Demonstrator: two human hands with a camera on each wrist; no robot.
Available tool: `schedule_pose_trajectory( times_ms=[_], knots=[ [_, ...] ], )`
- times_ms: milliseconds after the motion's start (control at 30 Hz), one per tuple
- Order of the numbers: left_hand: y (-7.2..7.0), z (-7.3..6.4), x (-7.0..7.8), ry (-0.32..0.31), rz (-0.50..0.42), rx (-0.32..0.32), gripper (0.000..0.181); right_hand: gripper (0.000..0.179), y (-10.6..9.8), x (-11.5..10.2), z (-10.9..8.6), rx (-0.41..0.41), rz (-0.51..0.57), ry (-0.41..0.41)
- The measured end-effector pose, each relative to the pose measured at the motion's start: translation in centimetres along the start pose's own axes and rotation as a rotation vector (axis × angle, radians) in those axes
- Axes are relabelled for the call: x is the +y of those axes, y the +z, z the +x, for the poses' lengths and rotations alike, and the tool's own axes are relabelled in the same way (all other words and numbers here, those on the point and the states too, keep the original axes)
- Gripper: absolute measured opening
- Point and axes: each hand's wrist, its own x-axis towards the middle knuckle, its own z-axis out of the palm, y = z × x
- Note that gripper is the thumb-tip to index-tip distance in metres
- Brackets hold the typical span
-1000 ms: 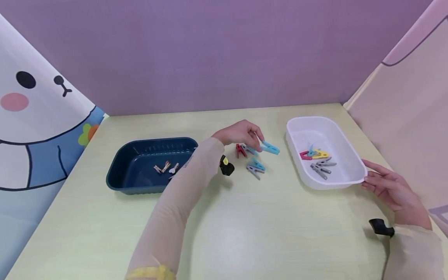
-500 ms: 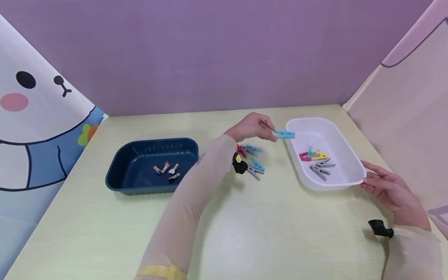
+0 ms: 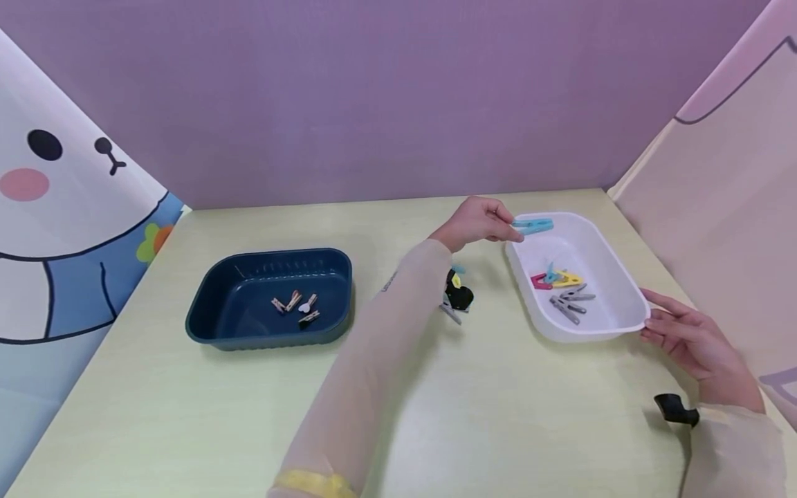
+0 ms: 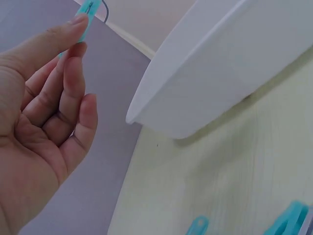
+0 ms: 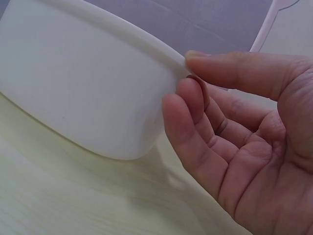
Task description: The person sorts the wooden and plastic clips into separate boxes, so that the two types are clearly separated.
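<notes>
Head view: right hand [image 3: 700,346] pinching the white tray [image 3: 579,335] by its near-right corner, left hand [image 3: 482,223] pinching blue clothespin [image 3: 540,225], I fear slack fingertips dropping it outside.

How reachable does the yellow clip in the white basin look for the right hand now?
Probably yes, if the right hand first releases the white basin, which it pinches: the basin is open-topped and no hand covers the yellow clip. The left hand is up at the far end.

"What's the left hand [image 4: 39,129] holding?"
"It pinches a turquoise clothespin [image 4: 94,11], upper left."
"And the rest?"
"White tub [image 4: 210,73], upper right, on the pale worktop [image 4: 156,196]; more turquoise clothespins [image 4: 289,219] cut off at the bottom edge."
</notes>
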Motion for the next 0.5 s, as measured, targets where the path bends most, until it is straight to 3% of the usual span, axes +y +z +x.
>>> schedule_pose_trajectory(
  times_ms=[500],
  knots=[
    [5.3,2.1,-0.4,-0.028,-0.04,0.268,0.022,0.056,-0.2,0.2,0.0,-0.05,0.013,-0.014]
  ],
)
